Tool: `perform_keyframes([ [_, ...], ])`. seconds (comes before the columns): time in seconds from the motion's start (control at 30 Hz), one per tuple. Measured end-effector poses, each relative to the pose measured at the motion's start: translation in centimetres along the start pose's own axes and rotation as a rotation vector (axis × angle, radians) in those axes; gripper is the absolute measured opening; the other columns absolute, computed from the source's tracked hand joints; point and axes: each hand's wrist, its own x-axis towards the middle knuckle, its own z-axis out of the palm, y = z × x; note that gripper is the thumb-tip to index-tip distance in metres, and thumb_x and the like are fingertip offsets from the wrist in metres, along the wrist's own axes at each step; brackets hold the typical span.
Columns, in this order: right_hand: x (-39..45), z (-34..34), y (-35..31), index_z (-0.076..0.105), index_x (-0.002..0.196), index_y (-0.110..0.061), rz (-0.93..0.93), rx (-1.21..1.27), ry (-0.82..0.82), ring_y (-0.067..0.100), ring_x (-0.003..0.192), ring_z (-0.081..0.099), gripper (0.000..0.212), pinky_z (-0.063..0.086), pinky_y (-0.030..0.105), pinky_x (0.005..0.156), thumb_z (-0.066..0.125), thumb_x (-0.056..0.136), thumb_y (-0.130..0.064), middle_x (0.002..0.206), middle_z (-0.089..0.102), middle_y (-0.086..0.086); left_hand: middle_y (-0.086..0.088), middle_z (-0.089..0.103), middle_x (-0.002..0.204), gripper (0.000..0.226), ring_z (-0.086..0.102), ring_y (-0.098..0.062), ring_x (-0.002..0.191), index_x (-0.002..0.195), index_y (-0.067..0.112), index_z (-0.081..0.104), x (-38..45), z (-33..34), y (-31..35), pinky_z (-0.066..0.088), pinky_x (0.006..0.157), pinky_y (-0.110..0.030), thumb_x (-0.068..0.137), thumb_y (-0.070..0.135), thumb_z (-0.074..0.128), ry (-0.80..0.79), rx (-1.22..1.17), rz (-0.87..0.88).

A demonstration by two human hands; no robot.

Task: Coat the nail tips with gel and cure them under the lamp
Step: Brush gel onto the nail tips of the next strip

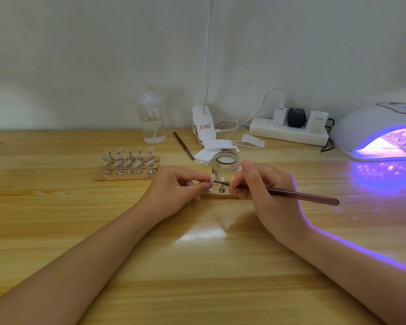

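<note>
My left hand (174,187) pinches a small clear nail tip (212,180) on its stand, just in front of an open glass jar (226,168). My right hand (265,188) grips a dark red brush (298,195), and the brush's tip touches that nail tip. Under both hands lies a narrow wooden holder strip (220,195) with metal stands in it. Several more nail tips stand on a wooden rack (127,161) to the left. At the far right the white curing lamp (370,130) glows purple, with something lying inside it.
A clear pump bottle (152,120) stands at the back by the wall. A white clip lamp (202,124), white pads (209,151), a second brush (183,145) and a power strip (288,132) with cables lie behind the jar. The wooden table (197,266) extends toward me.
</note>
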Motion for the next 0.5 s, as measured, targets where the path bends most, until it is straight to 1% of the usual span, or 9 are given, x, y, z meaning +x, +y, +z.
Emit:
perform_keyframes([
  [0.1,0.24,-0.01,0.04,0.062,0.065,-0.023,-0.020,-0.095,-0.013,0.000,0.059,0.058,0.035,0.044,0.012,0.060,0.045,0.094,-0.031,0.066,0.064,-0.006,-0.014,0.068,0.070,0.013,0.053,-0.006,0.051,0.080,0.022,0.074,0.02,0.01,0.02,0.042,0.052,-0.015,0.074,0.011,0.073,-0.004,0.018,0.000],
  [0.17,0.32,0.04,-0.01,0.062,0.066,-0.024,-0.006,-0.128,-0.023,0.000,0.061,0.057,0.033,0.043,0.012,0.061,0.044,0.091,-0.036,0.068,0.064,-0.007,-0.013,0.067,0.070,0.012,0.052,-0.007,0.051,0.082,0.020,0.074,0.02,0.03,0.07,0.041,0.052,-0.014,0.074,0.010,0.073,-0.003,0.015,-0.006],
  [0.3,0.27,0.10,-0.11,0.063,0.066,-0.025,0.030,-0.165,-0.032,0.002,0.063,0.058,0.034,0.045,0.016,0.065,0.042,0.086,-0.043,0.068,0.065,-0.010,0.001,0.066,0.066,0.013,0.051,-0.008,0.052,0.083,0.019,0.074,0.01,0.11,0.17,0.041,0.052,-0.013,0.074,0.009,0.072,0.005,0.009,-0.008],
  [0.37,0.21,0.06,-0.15,0.064,0.065,-0.023,0.029,-0.150,-0.030,0.003,0.064,0.059,0.037,0.047,0.021,0.066,0.044,0.088,-0.043,0.067,0.065,-0.008,0.010,0.066,0.064,0.014,0.053,-0.008,0.053,0.080,0.021,0.073,-0.03,0.10,0.28,0.042,0.052,-0.014,0.074,0.008,0.072,0.013,0.001,-0.008],
  [0.4,0.18,0.03,-0.18,0.064,0.064,-0.020,0.024,-0.134,-0.028,0.003,0.063,0.059,0.038,0.048,0.022,0.066,0.046,0.091,-0.041,0.066,0.065,-0.007,0.012,0.066,0.065,0.015,0.054,-0.008,0.053,0.078,0.022,0.073,-0.06,0.09,0.32,0.044,0.053,-0.015,0.074,0.008,0.072,0.016,-0.002,-0.009],
  [0.5,0.08,-0.01,-0.23,0.064,0.061,-0.015,0.009,-0.071,-0.050,0.003,0.058,0.059,0.037,0.047,0.019,0.062,0.046,0.089,-0.032,0.058,0.062,-0.004,0.014,0.067,0.066,0.017,0.054,-0.011,0.055,0.077,0.023,0.073,-0.05,0.08,0.40,0.045,0.056,-0.019,0.074,0.006,0.071,0.016,-0.006,-0.010],
])
